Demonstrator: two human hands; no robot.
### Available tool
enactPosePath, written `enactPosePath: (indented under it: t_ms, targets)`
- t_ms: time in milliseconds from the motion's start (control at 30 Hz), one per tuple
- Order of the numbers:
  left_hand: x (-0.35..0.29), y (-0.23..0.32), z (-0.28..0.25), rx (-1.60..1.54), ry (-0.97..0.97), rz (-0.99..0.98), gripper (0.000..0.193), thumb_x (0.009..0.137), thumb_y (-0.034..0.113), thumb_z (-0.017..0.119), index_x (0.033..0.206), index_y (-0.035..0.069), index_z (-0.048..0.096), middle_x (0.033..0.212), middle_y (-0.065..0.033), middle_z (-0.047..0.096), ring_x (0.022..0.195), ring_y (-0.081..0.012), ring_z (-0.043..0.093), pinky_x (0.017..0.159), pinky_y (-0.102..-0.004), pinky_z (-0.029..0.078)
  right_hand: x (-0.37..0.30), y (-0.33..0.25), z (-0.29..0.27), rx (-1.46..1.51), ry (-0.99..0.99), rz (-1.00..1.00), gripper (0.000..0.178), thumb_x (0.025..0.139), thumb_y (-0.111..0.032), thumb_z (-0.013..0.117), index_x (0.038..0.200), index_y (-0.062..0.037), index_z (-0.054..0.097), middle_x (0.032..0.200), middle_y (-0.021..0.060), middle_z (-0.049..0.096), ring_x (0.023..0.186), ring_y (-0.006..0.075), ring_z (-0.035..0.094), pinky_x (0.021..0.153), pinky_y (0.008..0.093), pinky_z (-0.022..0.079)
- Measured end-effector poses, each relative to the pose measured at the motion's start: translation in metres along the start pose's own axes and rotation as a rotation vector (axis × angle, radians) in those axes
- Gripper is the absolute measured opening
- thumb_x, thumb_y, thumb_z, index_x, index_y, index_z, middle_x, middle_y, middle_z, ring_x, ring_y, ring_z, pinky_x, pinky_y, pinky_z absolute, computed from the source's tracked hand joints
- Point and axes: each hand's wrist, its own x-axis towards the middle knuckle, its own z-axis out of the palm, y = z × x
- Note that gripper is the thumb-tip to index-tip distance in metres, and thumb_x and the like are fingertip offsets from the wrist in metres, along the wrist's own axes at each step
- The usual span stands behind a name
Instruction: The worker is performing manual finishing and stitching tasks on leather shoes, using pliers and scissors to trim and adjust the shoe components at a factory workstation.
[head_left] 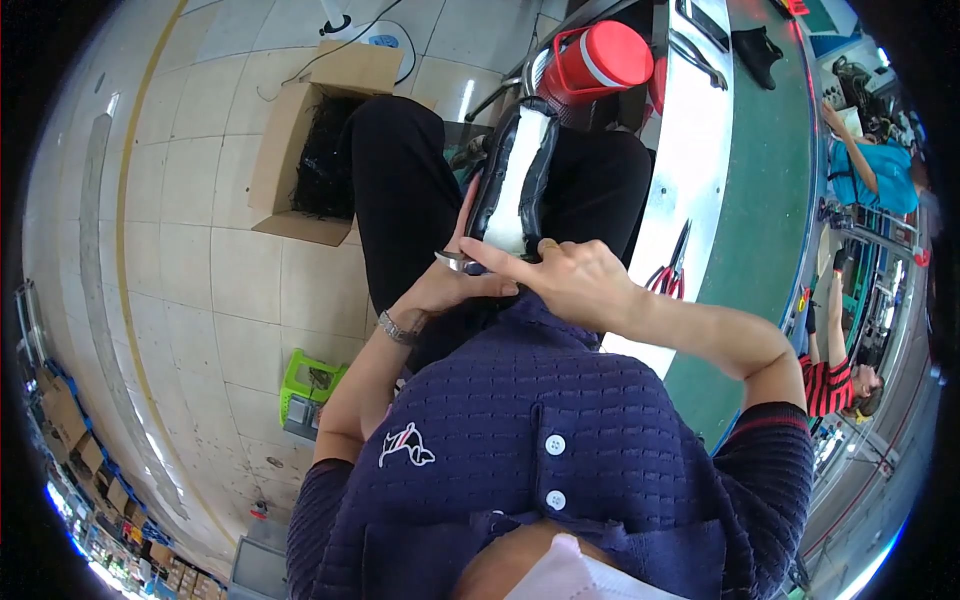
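Observation:
A black shoe upper (pixel 520 165) lies lengthwise over my lap with its underside up, a long white strip running down the middle. My left hand (pixel 440 288) wraps round its near left side, one finger stretched along the edge and the thumb underneath. At the near end of the shoe, my right hand (pixel 585 280) has its fingers curled and its index finger reaching across to the left. A small curved metal piece (pixel 455 261) shows by that fingertip; which hand bears it I cannot tell. What the curled right fingers hold, if anything, is hidden.
On the right, a metal ledge (pixel 690 180) borders a green work surface (pixel 755 200); red-handled scissors (pixel 672 270), pliers (pixel 698 60) and a black shoe (pixel 757 55) lie there. Ahead stands a red jug (pixel 610 60). A cardboard box (pixel 285 150) and green basket (pixel 303 385) are left. Co-workers are far right.

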Motion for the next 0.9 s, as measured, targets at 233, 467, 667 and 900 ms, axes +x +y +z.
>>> enactPosePath:
  t_ms: [233,467,667,900]
  targets:
    - [0.0,0.007,0.003,0.08,0.002,0.156,0.128,0.064,0.0,0.084,0.154,0.021,-0.005,0.153,-0.0088,0.023,0.133,-0.0176,0.034,0.109,-0.0341,0.032,-0.004,0.002,0.0,0.109,0.092,-0.01,0.073,0.087,-0.012,0.051,0.15,-0.0335,0.022,0.064,0.0117,0.058,0.049,0.0194,0.061,0.041,0.0319,0.05]
    - [-0.007,0.011,0.004,0.202,-0.002,0.152,0.126,0.066,-0.008,0.081,0.153,0.021,-0.005,0.152,-0.0082,0.024,0.131,-0.0157,0.035,0.104,-0.032,0.038,-0.012,0.004,0.003,0.088,0.245,-0.282,0.071,0.088,-0.015,0.053,0.148,-0.0389,0.025,0.065,0.0078,0.058,0.052,0.0182,0.062,0.041,0.0282,0.048]
    - [-0.006,0.02,-0.005,0.273,0.066,-0.134,0.074,0.07,0.003,0.082,0.133,0.007,0.042,0.118,-0.0053,0.058,0.107,-0.0145,0.055,0.09,-0.0302,0.047,-0.001,0.022,-0.038,0.132,0.173,-0.026,0.07,0.089,-0.015,0.055,0.149,-0.0324,0.024,0.059,0.0069,0.056,0.049,0.0199,0.062,0.041,0.0307,0.048]
    - [0.026,0.061,0.001,-0.06,0.12,-0.206,0.101,0.072,-0.003,0.078,0.151,0.012,0.018,0.129,-0.0032,0.05,0.116,-0.0148,0.051,0.102,-0.0318,0.04,0.015,0.063,-0.031,0.118,0.221,0.057,0.065,0.09,-0.018,0.055,0.148,-0.023,0.027,0.055,0.0115,0.06,0.05,0.0278,0.064,0.042,0.0371,0.049]
